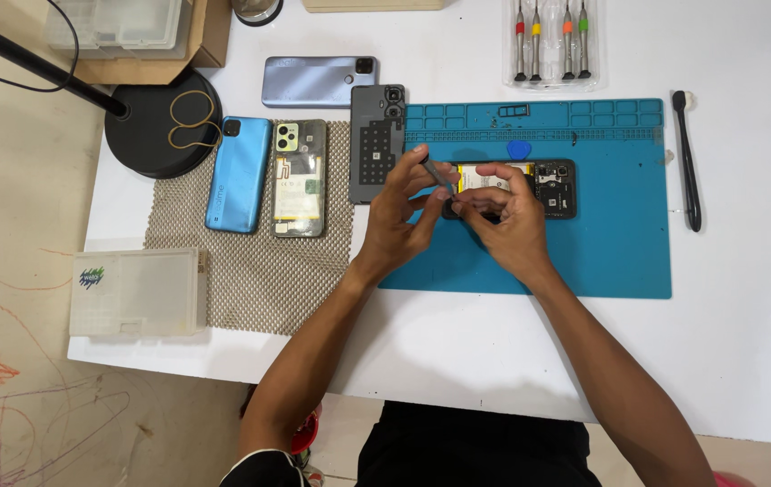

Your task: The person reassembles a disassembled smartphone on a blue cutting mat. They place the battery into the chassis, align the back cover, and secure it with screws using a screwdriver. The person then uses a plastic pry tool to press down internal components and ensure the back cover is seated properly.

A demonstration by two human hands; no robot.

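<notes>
- Your left hand (399,212) sits at the blue mat's (620,243) nine o'clock edge, fingers (423,171) pinched together on a thin grey tool (437,173).
- Your right hand (504,215) lies just at three o'clock of it, fingers pressed on the opened phone (548,185); whether they clamp anything, you cannot tell.
- That phone rests on the mat, back cover off and yellow battery showing, with a blue pick (518,149) at its twelve o'clock.
- At nine o'clock, three phones lie on a mesh pad (250,280).
- At the table's (746,298) far edge, a screwdriver set (551,41) sits at twelve o'clock.
</notes>
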